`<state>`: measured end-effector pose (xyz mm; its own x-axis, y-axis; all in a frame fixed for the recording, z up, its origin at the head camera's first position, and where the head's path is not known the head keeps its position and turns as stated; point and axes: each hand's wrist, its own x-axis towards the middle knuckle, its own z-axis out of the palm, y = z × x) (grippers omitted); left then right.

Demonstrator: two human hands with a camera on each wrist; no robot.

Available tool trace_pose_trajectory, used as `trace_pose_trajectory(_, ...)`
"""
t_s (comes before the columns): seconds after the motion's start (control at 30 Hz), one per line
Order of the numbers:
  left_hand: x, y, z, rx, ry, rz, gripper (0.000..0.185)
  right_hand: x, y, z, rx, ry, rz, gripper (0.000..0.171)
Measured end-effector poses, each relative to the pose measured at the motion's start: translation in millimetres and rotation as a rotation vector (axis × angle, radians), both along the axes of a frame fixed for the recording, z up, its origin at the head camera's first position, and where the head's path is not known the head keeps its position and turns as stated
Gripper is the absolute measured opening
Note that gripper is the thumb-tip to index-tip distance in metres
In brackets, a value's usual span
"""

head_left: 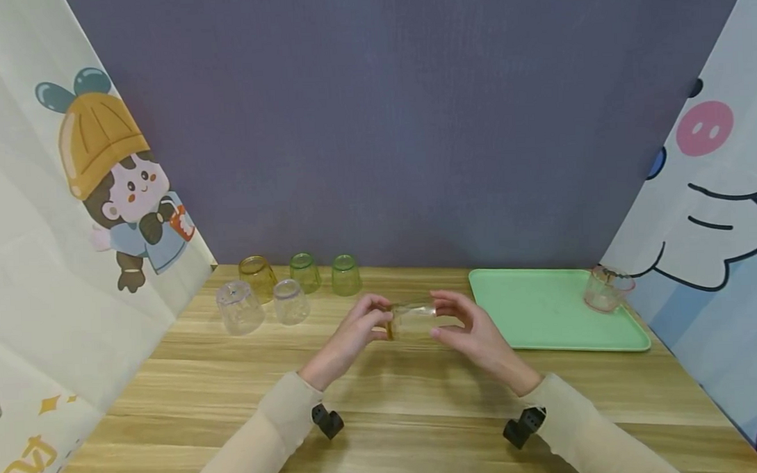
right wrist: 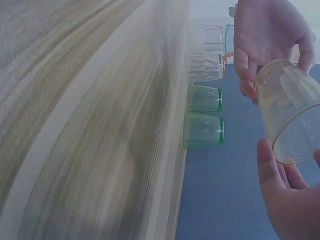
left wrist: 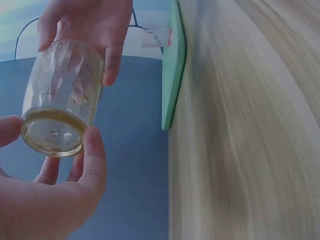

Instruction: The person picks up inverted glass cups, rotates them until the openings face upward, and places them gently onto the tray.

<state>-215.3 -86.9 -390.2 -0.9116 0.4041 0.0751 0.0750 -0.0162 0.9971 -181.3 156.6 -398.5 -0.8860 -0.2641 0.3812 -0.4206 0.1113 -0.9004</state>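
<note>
A pale amber drinking glass (head_left: 413, 321) lies on its side in the air over the table, held between both hands. My left hand (head_left: 350, 335) grips its thick base, with thumb and fingertips around the edge. At the other end, my right hand (head_left: 476, 330) holds the open rim between thumb and fingers. The left wrist view shows the faceted wall and base of the glass (left wrist: 62, 95). From the right wrist, the wide mouth of the glass (right wrist: 292, 115) faces the camera.
At the back left, upside down, stand an amber glass (head_left: 257, 277), two green glasses (head_left: 304, 272) (head_left: 346, 275) and two clear glasses (head_left: 239, 307) (head_left: 291, 302). A light green tray (head_left: 544, 307) lies at the back right, with a pinkish glass (head_left: 606, 289) at its right end.
</note>
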Motion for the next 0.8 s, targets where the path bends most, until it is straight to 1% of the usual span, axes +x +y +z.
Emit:
trace_pose_trajectory(0.17,-2.0,0,0.8,0.000,-0.019,-0.030,0.033,-1.5,3,1.0,0.015,0.023,-0.002,0.060)
trace_pose_trajectory(0.3,-5.7,-1,1.9,-0.011,-0.035,-0.044,0.031,-2.4,6,3.6,0.063,0.021,-0.011,0.060)
trace_pose_trajectory(0.43,-8.9,-3,3.2,-0.043,-0.010,-0.046,0.031,-3.2,10,6.0,0.119,0.021,-0.015,0.059)
trace_pose_trajectory(0.53,-10.6,-3,4.7,-0.081,0.035,-0.042,0.032,-3.1,14,7.4,0.155,0.023,-0.012,0.058)
trace_pose_trajectory(0.63,-12.5,-4,5.8,-0.140,0.087,-0.023,0.031,-2.1,18,9.2,0.187,0.026,-0.004,0.057)
trace_pose_trajectory(0.73,-14.2,-5,6.4,-0.232,0.161,0.008,0.029,-1.2,21,11.6,0.221,0.030,-0.004,0.057)
trace_pose_trajectory(0.8,-15.7,-6,6.7,-0.310,0.227,0.036,0.028,-0.5,24,13.9,0.242,0.033,-0.008,0.058)
